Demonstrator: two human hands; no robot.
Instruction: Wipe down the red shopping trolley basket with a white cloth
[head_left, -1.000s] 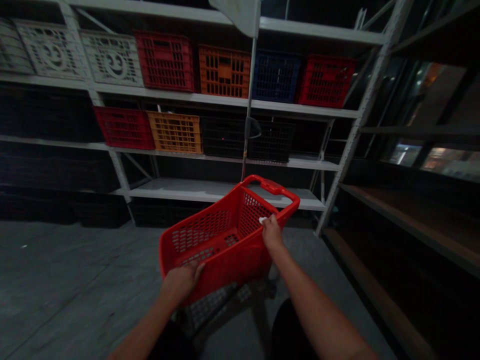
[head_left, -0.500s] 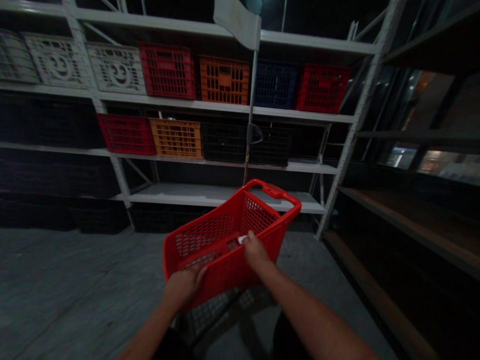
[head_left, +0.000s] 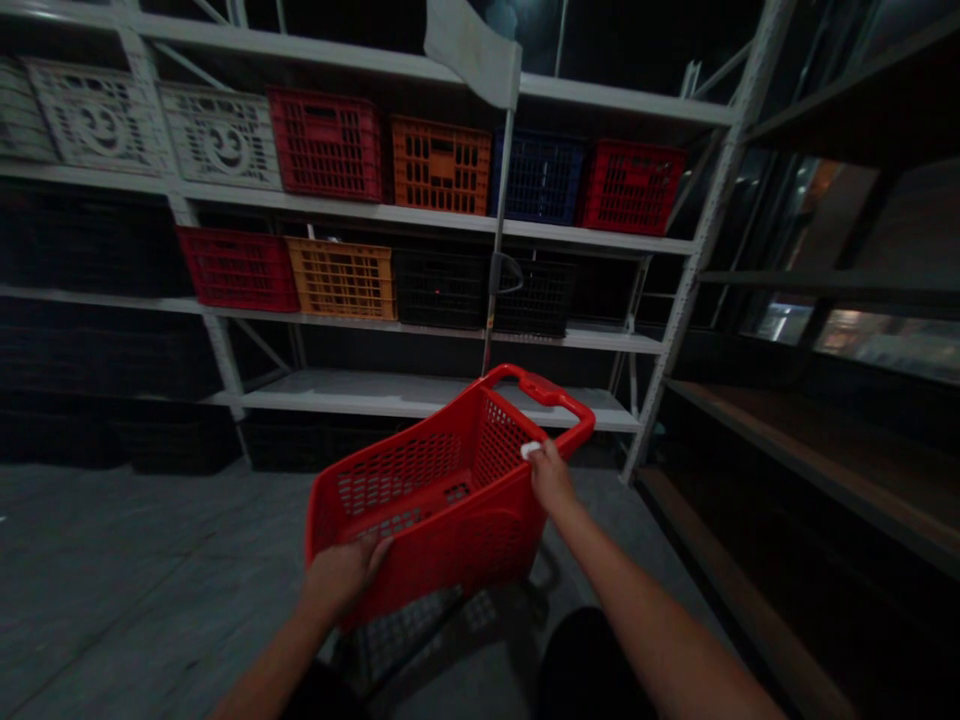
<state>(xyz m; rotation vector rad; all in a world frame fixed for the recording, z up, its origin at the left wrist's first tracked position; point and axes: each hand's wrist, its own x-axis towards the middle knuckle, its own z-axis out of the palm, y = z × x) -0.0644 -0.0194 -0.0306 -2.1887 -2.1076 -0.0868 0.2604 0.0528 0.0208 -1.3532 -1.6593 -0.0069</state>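
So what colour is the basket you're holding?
Red, with a mesh-patterned wall; the basket shows clearly in the head view.

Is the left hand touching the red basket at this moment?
Touching. The head view shows the left hand gripping the near corner of the red basket, fingers wrapped over its rim with no gap visible.

Dim stockroom or warehouse aisle. Beyond the hands stood tall metal shelving (head_left: 450, 215) carrying rows of plastic crates (head_left: 324, 145) in red, orange, blue, black and white. More racking (head_left: 825, 440) ran off to the right of the hands. Bare concrete floor (head_left: 135, 580) lay below them.
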